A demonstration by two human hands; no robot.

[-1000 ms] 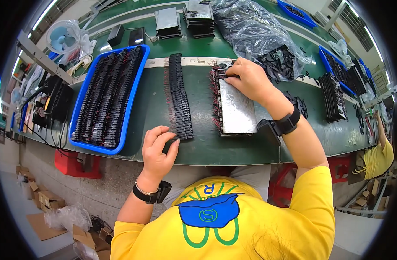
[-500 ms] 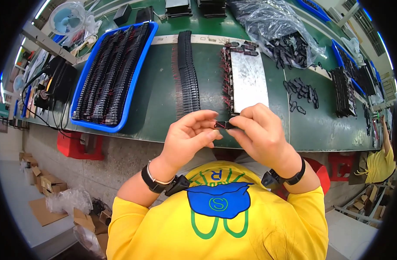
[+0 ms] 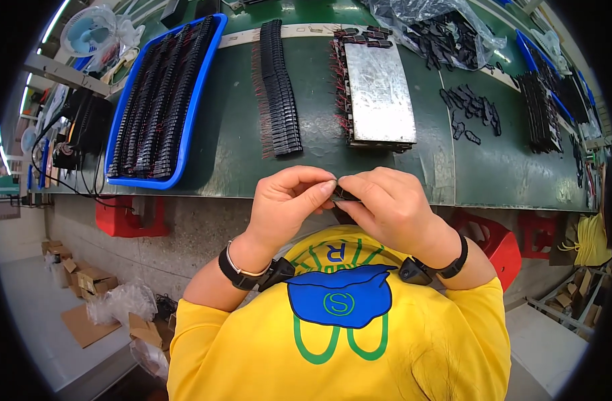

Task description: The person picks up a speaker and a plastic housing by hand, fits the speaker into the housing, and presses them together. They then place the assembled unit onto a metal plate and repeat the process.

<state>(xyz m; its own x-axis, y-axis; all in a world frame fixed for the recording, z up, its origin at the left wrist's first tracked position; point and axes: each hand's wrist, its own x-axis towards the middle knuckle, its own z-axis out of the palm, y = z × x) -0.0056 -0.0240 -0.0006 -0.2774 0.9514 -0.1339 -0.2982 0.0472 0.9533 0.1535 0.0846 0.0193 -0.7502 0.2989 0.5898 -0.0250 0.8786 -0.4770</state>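
Observation:
Just in front of the table edge, a small black part [image 3: 345, 194] is pinched by the thumb and fingers of my right hand [image 3: 390, 200]. My left hand [image 3: 287, 202] meets it from the other side, thumb and forefinger closed at the part's left end. What those left fingertips grip is too small to make out. Beyond my hands stands a metal block [image 3: 384, 93] with a pale top, black pieces and red wires along its left and far sides. Left of it lies a long row of black parts [image 3: 279, 87] with thin reddish leads.
At the left, a blue tray [image 3: 192, 134] holds several rows of black parts. A loose pile of black pieces [image 3: 472, 107] lies to the right, below a clear plastic bag [image 3: 419, 17]. Red stools [image 3: 129, 217] stand under the table. Farther right is a stack of black strips [image 3: 538, 113].
The view has shifted, so the table things sit higher in the picture. My left fingertips have closed in on the black part, and both hands have drawn closer together.

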